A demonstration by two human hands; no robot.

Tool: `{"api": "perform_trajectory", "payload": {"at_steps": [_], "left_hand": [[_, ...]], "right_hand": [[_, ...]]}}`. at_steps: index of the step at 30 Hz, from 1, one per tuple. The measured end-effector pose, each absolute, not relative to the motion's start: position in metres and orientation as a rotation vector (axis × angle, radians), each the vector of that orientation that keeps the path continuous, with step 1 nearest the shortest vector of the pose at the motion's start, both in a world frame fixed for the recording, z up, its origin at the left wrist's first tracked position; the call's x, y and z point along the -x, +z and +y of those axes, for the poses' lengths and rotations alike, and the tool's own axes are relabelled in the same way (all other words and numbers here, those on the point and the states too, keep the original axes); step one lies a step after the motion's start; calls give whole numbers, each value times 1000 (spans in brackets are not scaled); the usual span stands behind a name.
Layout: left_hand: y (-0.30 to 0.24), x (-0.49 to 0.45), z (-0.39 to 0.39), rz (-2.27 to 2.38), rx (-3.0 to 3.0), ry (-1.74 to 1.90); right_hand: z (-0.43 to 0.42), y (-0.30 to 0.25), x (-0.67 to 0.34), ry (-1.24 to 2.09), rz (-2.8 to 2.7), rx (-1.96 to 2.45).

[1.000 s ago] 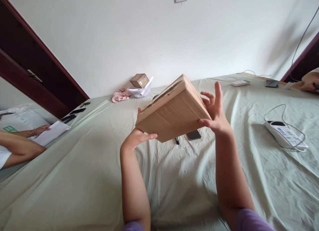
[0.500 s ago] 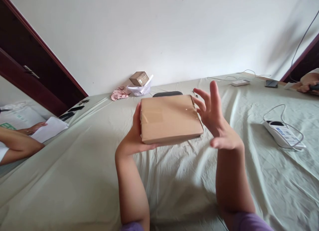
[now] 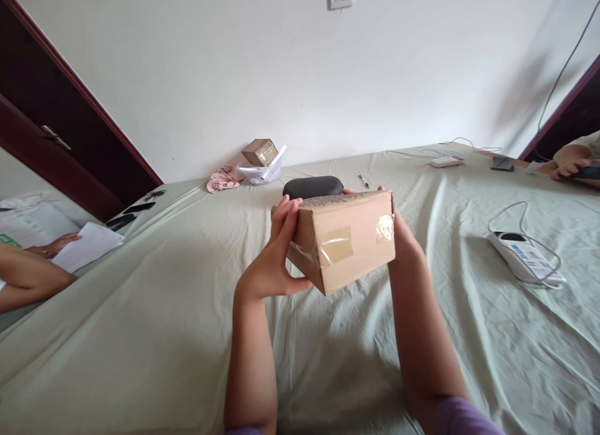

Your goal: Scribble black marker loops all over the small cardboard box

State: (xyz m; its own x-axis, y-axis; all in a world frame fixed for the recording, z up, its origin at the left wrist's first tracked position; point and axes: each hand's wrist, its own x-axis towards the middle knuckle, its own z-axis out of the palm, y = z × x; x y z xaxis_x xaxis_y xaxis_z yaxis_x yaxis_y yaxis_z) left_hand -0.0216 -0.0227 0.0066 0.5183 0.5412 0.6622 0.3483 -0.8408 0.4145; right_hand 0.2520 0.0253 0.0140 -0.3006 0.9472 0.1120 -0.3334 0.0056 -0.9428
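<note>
Firmly grasped cardboard box (image 3: 344, 242), tape-patched, tilted, left hand (image 3: 274, 254), right hand (image 3: 404, 247) at its ends

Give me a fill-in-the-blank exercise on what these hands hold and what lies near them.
The left hand and right hand hold a cardboard box with patches of ____ on its side.
A dark oval case lies just ____ the cardboard box.
A pink cloth lies beside a plastic bag topped by a small ____.
A person at the left edge of the view rests a hand on white ____.

tape; behind; box; paper
</note>
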Motion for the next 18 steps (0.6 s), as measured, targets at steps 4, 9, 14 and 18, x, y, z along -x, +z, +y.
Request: {"api": "perform_trajectory", "payload": {"at_steps": [4,9,14,18], "left_hand": [[3,26,-12,619,-2394,1217],[-7,19,-4,954,-1641,1527],[-4,9,-8,860,-1450,1385],[-1,15,-12,797,-1692,1528]], "right_hand": [[29,16,-255,1501,-1172,634],[21,18,-252,1278,-1266,542],[29,5,-251,1183,-1564,458],[43,-13,-260,1221,-1647,517]]}}
